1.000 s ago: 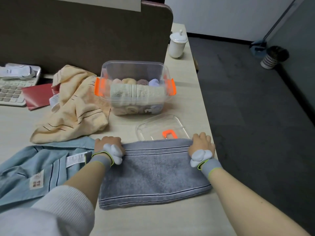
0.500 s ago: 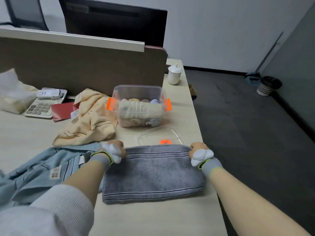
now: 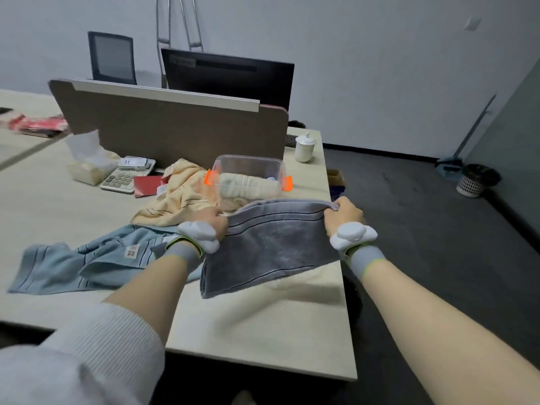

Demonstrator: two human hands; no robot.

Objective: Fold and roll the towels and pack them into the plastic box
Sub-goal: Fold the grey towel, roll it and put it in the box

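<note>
A folded grey towel [image 3: 271, 247] with dark stripes hangs lifted off the desk, its near edge drooping toward the desktop. My left hand [image 3: 211, 219] grips its far left corner and my right hand [image 3: 344, 211] pinches its far right corner. Behind the towel stands the clear plastic box [image 3: 248, 163] with orange latches, holding several rolled towels. A crumpled yellow striped towel [image 3: 178, 197] lies left of the box. A light blue striped towel [image 3: 87, 261] is spread on the desk beside my left forearm. The box lid is hidden behind the grey towel.
A brown partition [image 3: 175, 127] runs along the desk's back. A calculator [image 3: 122, 178], a red booklet [image 3: 147, 185] and a tissue pack [image 3: 90, 168] sit at the left. A white lidded cup [image 3: 304, 147] stands at the back right. The desk's right edge [image 3: 342, 287] drops to dark floor.
Both hands have raised the grey towel's far edge off the desk. The view has tilted up, showing more of the room.
</note>
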